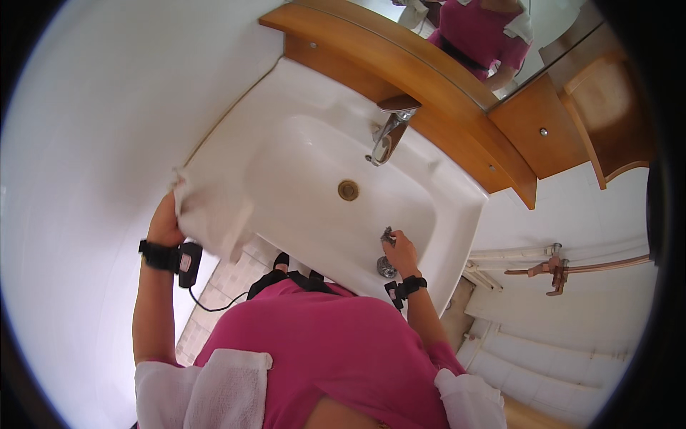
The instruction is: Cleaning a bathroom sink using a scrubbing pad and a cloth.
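Apparently the work at the basin (307,179) is partway along: the left hand (167,223) clamps a white cloth (218,218) extending to its right, and the right hand (401,254) pinches a small dark-grey wad (388,235) at its fingertips. Just below that hand lies a grey ball (386,267). Neither held thing is set down yet; how much wiping remains, I cannot tell.

I see the left hand (166,223) gripping a white cloth (216,214) at the left end of the white washbasin (300,207). The right hand (402,252) pinches a small dark-grey object (387,235), too small to identify, near a mottled grey lump (386,267). Beyond, I see a round drain (348,190) and chrome faucet (389,139).
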